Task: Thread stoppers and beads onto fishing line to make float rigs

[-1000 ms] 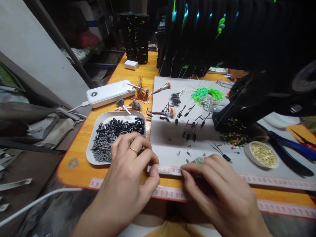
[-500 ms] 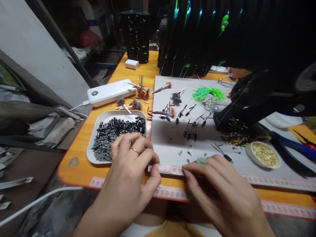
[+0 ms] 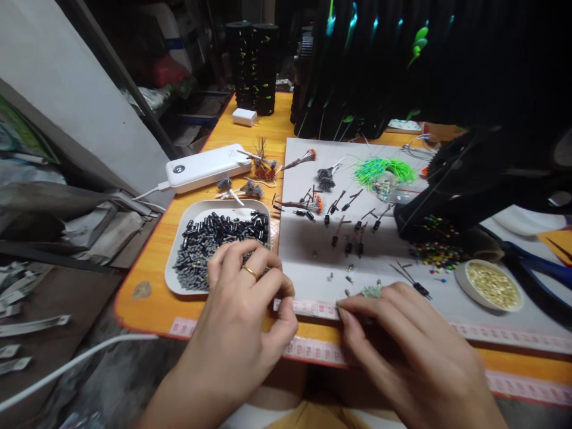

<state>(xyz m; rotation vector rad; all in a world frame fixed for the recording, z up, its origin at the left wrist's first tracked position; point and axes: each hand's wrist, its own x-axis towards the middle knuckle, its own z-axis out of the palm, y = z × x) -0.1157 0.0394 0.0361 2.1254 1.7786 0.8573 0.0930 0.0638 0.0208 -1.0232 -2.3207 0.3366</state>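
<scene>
Thumb and forefinger of my left hand (image 3: 248, 316) are pinched together at the front edge of the white board (image 3: 304, 262), above a pink-and-white measuring tape (image 3: 315, 308). My right hand (image 3: 397, 333) also pinches, just past the left one along the same tape. Whatever lies between the fingertips is too fine to make out. Beyond my left knuckles sits a white tray (image 3: 172, 262) of small black and grey cylinders (image 3: 192, 262). Several tiny metallic pieces (image 3: 349, 280) and a pale green clump (image 3: 370, 291) lie on the board near my right fingertips.
Short black pieces with thin stems (image 3: 348, 244), a bright green strand bundle (image 3: 384, 171) and coloured beads (image 3: 438, 253) lie on the board. To the right are a dish of gold bits (image 3: 491, 286) and blue-handled pliers (image 3: 540, 262). A white power bank (image 3: 208, 168) stands left; dark spools (image 3: 379, 71) rise behind.
The view has turned slightly, so everything sits a little further right. Both hands keep their pinched pose at the tape, with no clear movement relative to the board.
</scene>
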